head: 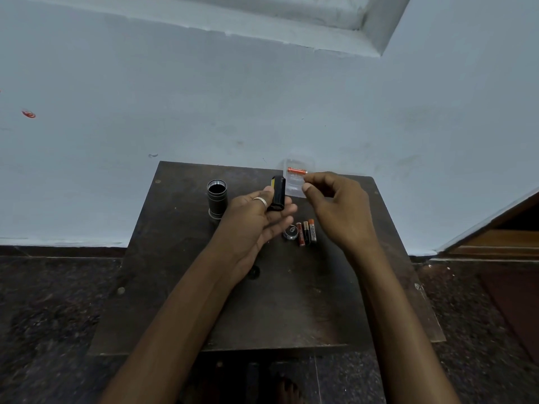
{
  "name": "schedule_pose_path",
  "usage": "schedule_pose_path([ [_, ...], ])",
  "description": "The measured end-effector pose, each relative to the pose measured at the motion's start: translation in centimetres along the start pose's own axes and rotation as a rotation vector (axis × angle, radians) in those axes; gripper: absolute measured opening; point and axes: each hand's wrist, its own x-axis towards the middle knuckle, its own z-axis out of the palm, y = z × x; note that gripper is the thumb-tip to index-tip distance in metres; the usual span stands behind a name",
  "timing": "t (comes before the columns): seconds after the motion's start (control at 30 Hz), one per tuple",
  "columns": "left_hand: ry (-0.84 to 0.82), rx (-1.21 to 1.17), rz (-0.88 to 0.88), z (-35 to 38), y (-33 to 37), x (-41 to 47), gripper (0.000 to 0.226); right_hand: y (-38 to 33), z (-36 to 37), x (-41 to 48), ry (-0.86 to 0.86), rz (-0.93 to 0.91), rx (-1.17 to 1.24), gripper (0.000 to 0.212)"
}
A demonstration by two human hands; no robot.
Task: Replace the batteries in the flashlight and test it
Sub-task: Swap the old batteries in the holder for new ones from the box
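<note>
Both forearms reach out over the dark table (291, 310). Flashlight body (217, 199) stands open-end up at the back left, its tail cap (290, 231) lying beside three old batteries (306, 233), so those are out. My left hand (253, 217) cradles the black battery holder (278, 196) in loosely curled fingers. My right hand (335, 205) pinches the clear pack (296, 180), one orange battery (297, 170) inside. Loading, reassembly and testing are left.
</note>
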Motion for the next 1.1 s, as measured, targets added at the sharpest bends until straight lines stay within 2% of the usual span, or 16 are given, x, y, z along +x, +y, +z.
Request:
schedule_pose_path([
  [0.17,-0.012,-0.029,-0.025,-0.1,-0.1,0.0,0.024,0.7,0.8,4.0,-0.008,-0.102,-0.257,0.022],
  [0.33,-0.024,-0.058,-0.044,-0.2,0.0,0.1,0.025,0.8,2.6,8.4,-0.133,-0.171,-0.58,0.032],
  [0.47,-0.034,-0.083,-0.067,-0.1,0.1,0.1,0.026,0.2,3.7,9.7,-0.239,-0.201,-0.844,0.025],
  [0.73,-0.051,-0.14,-0.094,-0.2,0.5,-0.1,0.032,-0.2,4.3,10.5,-0.331,-0.184,-0.954,0.024],
  [0.9,-0.053,-0.153,-0.092,-0.1,0.6,-0.2,0.033,-0.2,3.9,9.8,-0.261,-0.2,-0.858,0.023],
  [1.1,-0.052,-0.155,-0.099,-0.1,0.5,-0.2,0.034,-1.8,0.5,5.3,0.054,-0.095,-0.14,0.017],
])
